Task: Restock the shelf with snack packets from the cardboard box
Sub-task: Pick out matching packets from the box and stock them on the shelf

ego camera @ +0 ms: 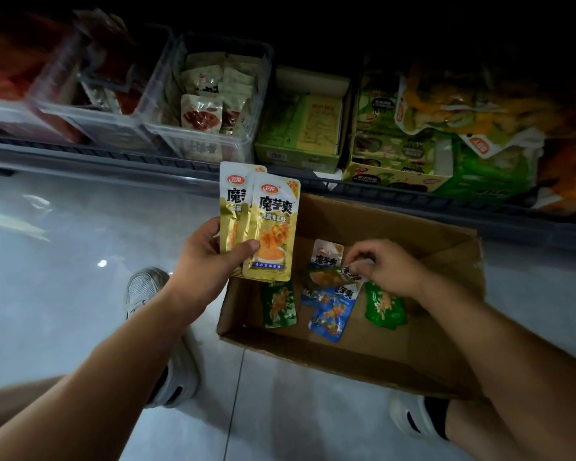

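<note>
Right hand (389, 267) in box (413, 227), pale tiled floor (97, 211)

- The cardboard box (413, 347) sits on the floor (80, 234), just in front of the shelf (113, 154).
- Loose packets (330, 314) lie in the box's left half.
- The left grip (210, 261) holds two packets (270, 234) above the box's far-left corner.
- The right grip (386, 266) pinches a packet (351, 277) inside the box.
- On the shelf, bins (210, 94) stand left and cartons (300, 128) right.
</note>
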